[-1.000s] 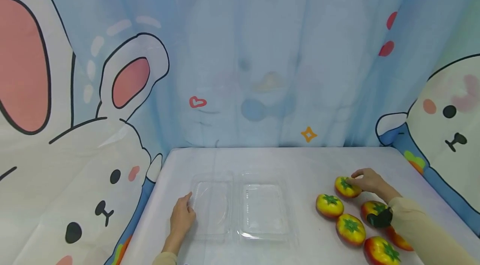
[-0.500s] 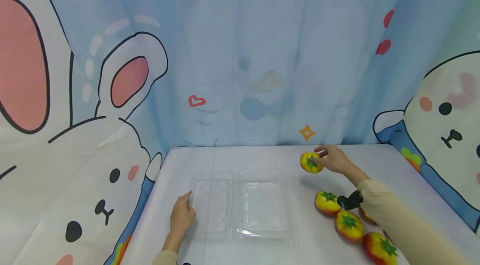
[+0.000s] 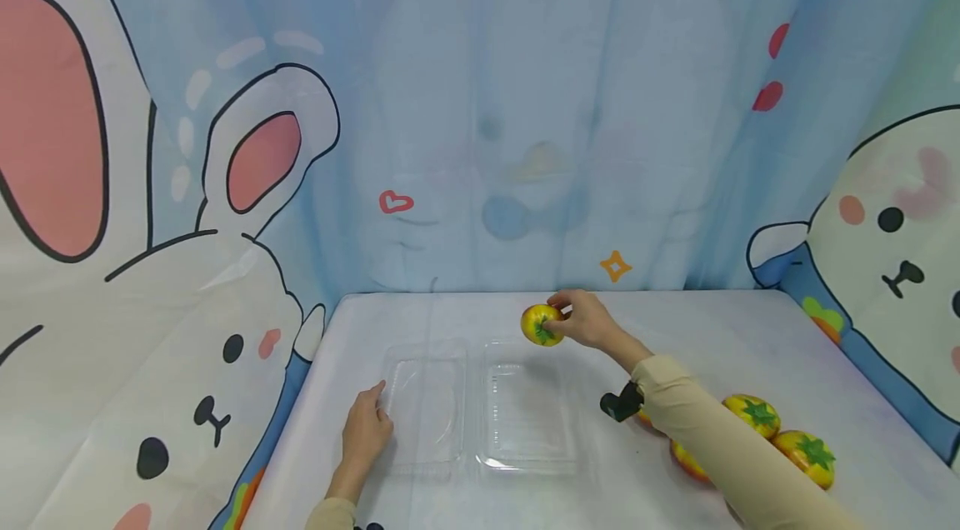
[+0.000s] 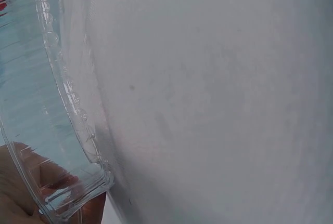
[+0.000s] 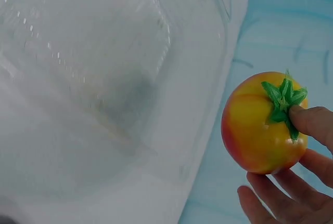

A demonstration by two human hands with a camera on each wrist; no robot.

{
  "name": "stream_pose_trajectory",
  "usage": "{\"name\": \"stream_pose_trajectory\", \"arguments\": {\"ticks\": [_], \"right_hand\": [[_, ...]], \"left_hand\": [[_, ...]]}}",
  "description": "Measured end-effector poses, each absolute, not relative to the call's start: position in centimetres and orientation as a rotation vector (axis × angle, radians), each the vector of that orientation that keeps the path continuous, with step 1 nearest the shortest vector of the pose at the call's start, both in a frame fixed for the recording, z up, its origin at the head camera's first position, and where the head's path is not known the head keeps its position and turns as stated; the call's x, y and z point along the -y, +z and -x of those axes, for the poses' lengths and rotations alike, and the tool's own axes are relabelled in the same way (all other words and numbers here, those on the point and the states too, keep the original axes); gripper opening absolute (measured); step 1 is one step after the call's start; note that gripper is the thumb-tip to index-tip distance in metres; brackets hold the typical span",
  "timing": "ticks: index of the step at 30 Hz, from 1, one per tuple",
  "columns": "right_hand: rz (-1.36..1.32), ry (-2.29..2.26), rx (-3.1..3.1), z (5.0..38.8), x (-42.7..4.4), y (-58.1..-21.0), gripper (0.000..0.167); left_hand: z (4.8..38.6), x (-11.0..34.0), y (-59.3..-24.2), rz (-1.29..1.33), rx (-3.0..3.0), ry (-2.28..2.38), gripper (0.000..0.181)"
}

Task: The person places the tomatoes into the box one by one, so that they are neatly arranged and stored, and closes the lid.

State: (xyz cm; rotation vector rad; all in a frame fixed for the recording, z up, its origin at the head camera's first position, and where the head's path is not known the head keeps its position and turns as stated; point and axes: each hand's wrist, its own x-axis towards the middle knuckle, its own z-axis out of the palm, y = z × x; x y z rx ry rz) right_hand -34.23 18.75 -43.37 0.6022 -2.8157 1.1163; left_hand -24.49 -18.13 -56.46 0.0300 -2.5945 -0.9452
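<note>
My right hand (image 3: 588, 320) holds a yellow-red tomato (image 3: 542, 325) with a green star-shaped top, above the back right part of the clear plastic box. In the right wrist view the thumb presses by the leaves of this tomato (image 5: 260, 125) and the fingers sit below. The box lies opened flat as two halves, a left half (image 3: 388, 413) and a right half (image 3: 525, 462). At the left half's outer edge, my left hand (image 3: 365, 432) grips the rim. Seen through plastic in the left wrist view, bent fingers of the left hand (image 4: 49, 182) sit at a corner.
Several more tomatoes (image 3: 810, 457) lie on the white table (image 3: 712, 330) at the right, some hidden behind my right sleeve (image 3: 720, 430). A blue curtain (image 3: 465, 113) with cartoon animals closes off the back and sides.
My right hand has lifted one tomato from the group and carried it left, over the box. The left hand has stayed at the box edge.
</note>
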Motion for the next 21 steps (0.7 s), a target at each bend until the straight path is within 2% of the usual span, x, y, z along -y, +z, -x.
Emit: {"name": "stream_pose_trajectory", "arguments": {"ticks": [10, 21], "right_hand": [[-0.598, 1.176, 2.847, 34.2, -13.7, -46.9, 0.037], [-0.530, 1.068, 2.827, 33.6, -11.8, -49.4, 0.037]], "left_hand": [[24.6, 17.9, -56.4, -0.042, 2.610, -0.954, 0.046], [24.5, 18.1, -56.7, -0.041, 2.623, -0.960, 0.045]]}}
